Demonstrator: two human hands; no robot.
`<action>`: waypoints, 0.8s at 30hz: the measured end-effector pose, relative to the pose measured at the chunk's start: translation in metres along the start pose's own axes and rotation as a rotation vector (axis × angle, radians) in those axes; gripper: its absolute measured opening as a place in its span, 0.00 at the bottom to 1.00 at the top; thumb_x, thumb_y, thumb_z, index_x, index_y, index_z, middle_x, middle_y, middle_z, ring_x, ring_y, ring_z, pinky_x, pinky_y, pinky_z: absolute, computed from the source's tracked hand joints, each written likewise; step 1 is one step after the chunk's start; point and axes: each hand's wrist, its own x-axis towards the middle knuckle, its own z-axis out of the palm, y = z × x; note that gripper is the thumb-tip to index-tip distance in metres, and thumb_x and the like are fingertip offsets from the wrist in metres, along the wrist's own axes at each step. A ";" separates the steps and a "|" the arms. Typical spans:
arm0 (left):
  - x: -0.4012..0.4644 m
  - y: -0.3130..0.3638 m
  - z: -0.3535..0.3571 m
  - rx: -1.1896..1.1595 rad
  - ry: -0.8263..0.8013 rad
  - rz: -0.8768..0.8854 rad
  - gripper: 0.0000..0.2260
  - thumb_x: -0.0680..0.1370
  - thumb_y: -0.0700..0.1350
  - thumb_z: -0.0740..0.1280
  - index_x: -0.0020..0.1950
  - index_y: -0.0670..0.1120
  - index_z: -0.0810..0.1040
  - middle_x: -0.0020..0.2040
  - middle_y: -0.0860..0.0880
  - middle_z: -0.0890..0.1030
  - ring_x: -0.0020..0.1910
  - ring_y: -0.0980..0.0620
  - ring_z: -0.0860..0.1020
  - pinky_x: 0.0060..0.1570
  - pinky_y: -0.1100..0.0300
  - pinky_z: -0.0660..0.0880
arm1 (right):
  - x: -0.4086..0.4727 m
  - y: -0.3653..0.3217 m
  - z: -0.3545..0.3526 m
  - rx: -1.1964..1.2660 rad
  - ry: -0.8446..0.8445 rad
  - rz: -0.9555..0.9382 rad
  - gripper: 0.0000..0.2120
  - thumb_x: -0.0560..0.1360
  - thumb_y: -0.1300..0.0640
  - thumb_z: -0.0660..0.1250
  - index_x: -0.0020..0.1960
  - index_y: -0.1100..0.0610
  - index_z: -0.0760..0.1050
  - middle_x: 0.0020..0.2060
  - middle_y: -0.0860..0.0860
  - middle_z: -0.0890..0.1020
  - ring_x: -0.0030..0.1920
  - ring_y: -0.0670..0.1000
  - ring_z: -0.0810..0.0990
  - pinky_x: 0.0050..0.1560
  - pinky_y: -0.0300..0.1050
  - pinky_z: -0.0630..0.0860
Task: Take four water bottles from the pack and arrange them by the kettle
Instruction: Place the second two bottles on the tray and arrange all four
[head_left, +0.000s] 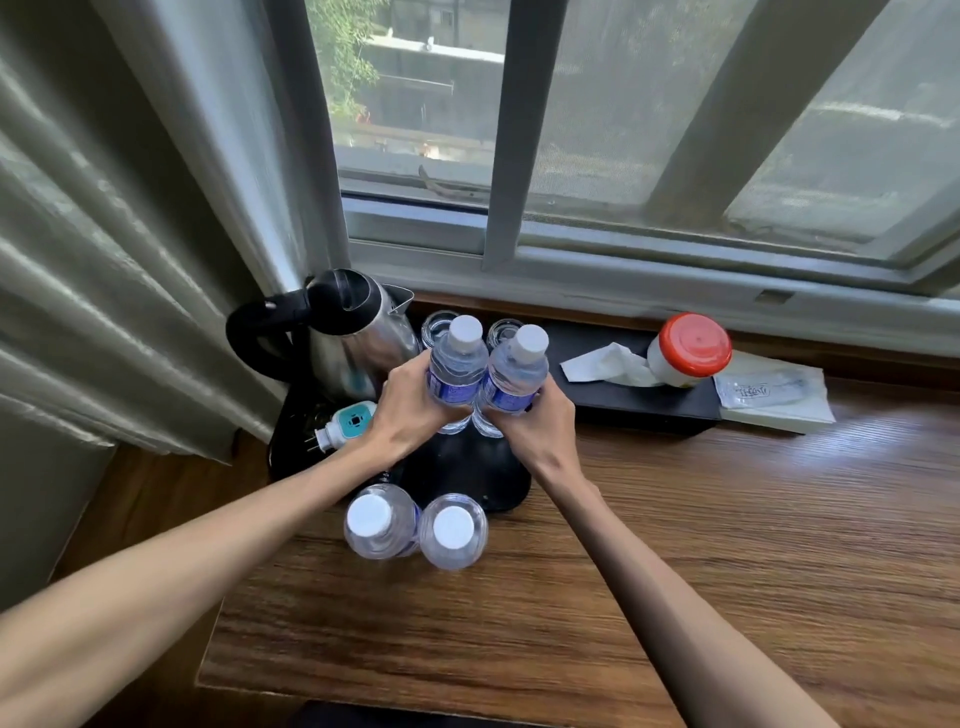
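Window (649, 130): fills the wall behind the kettle, frame bars upright and slanted.
Curtain (130, 234): hangs left of the kettle, its folds just behind the kettle's handle.
Table (675, 545): wood-grain top, the kettle at its far left corner.
Black tray (467, 473): under the kettle and reaching toward the camera and right of it.
Kettle (353, 338): steel body, black lid and handle, upright on the tray by the curtain.
Left hand (410, 410): wrapped closed round the left held bottle (454, 369), just right of the kettle.
Right hand (535, 421): wrapped closed round the right held bottle (514, 374), which touches the other; both upright, low over the tray.
Standing bottles: two white-capped ones, (382, 522) and (453, 531), side by side on the table, nearer the camera than the kettle.
Red-lidded tub (688, 351): well right of the kettle, tissue (608, 364) beside it.
Glasses (439, 327): two, just right of the kettle, behind the held bottles.
Plug (345, 423): lies in front of the kettle.
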 end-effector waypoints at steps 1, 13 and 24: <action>0.001 0.001 0.001 -0.016 0.007 -0.002 0.15 0.65 0.52 0.77 0.46 0.48 0.78 0.41 0.51 0.84 0.42 0.54 0.81 0.39 0.53 0.78 | 0.002 0.000 0.001 0.003 -0.003 0.001 0.17 0.65 0.50 0.79 0.49 0.49 0.77 0.45 0.46 0.84 0.45 0.45 0.83 0.48 0.47 0.81; 0.011 -0.007 0.016 -0.065 0.096 0.006 0.28 0.61 0.60 0.76 0.54 0.45 0.78 0.48 0.46 0.78 0.47 0.49 0.78 0.44 0.56 0.74 | 0.029 0.021 0.013 -0.177 0.032 -0.102 0.18 0.67 0.54 0.78 0.53 0.57 0.76 0.48 0.52 0.77 0.52 0.45 0.69 0.48 0.21 0.63; 0.012 -0.005 -0.008 -0.090 -0.170 -0.134 0.36 0.62 0.44 0.81 0.66 0.47 0.71 0.59 0.48 0.80 0.57 0.51 0.80 0.56 0.51 0.79 | 0.019 0.019 0.008 -0.054 0.020 -0.076 0.41 0.65 0.55 0.80 0.73 0.56 0.66 0.62 0.50 0.78 0.62 0.48 0.76 0.63 0.43 0.74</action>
